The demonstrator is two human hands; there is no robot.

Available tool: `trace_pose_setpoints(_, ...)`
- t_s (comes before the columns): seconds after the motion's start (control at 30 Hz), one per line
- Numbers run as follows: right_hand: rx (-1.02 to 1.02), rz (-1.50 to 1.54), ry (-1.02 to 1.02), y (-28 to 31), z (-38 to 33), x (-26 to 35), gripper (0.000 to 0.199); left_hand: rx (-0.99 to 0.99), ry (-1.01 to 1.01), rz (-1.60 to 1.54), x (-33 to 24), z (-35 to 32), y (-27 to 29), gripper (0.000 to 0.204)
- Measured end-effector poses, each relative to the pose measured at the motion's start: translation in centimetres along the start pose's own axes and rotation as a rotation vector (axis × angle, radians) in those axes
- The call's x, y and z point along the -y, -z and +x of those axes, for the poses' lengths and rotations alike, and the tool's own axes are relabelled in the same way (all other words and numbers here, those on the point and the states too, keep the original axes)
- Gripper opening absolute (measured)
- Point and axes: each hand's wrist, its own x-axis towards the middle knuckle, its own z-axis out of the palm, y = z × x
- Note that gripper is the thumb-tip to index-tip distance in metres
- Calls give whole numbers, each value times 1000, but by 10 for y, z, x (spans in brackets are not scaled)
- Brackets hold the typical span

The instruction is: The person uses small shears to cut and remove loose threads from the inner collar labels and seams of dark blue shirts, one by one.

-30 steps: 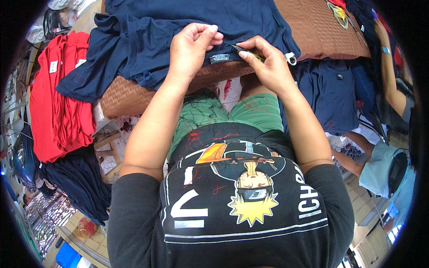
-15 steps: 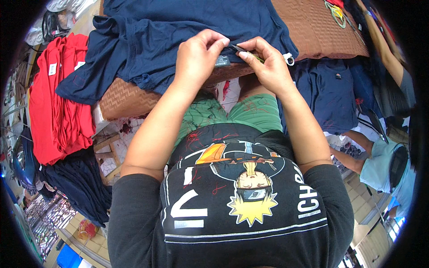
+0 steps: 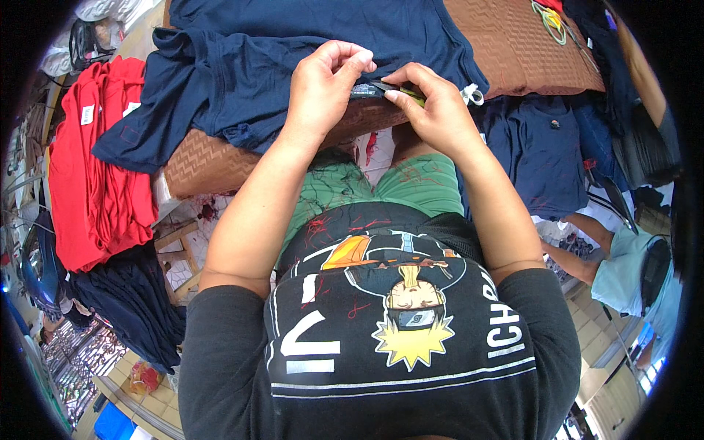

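Left hand: While we are looking down, our left hand [image 3: 334,88] is hovering over the near edge of the garment [image 3: 242,81], its thumb and fingertips forming a narrow pinch; whether we are holding a thread there, we cannot tell.
Right hand: Just to the right, our right hand [image 3: 429,99] is gripping the snips [image 3: 378,85] between thumb and fingers, the dark blades pointing left.
Garment: It is lying across the cushion [image 3: 521,51], navy and rumpled, its left part draping past the cushion's left end.
Tag: Beside the blades, a dark tag [image 3: 362,92] is showing at the near edge.
Far right: On the cushion, a cord [image 3: 550,18] is lying in loops.
Left: Red garments [image 3: 99,169] are hanging in a stack, with dark cloth [image 3: 132,304] lying nearer.
Lap: Our green shorts [image 3: 422,183] are carrying loose threads [image 3: 317,226], and so is our black top [image 3: 220,352].
Right: We are seeing navy cloth [image 3: 532,154] and, nearer, another person's pale shorts [image 3: 623,275].
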Motion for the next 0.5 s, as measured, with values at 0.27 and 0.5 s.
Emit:
trace_pose_setpoints(0.27,-78,-206,0,37,5,10,23,681,-407,833,-203,-50,80,20)
trace_pose_setpoints(0.5,-3,-184,138,38,6,24,35,252,-270,601,-179,-75,115,24)
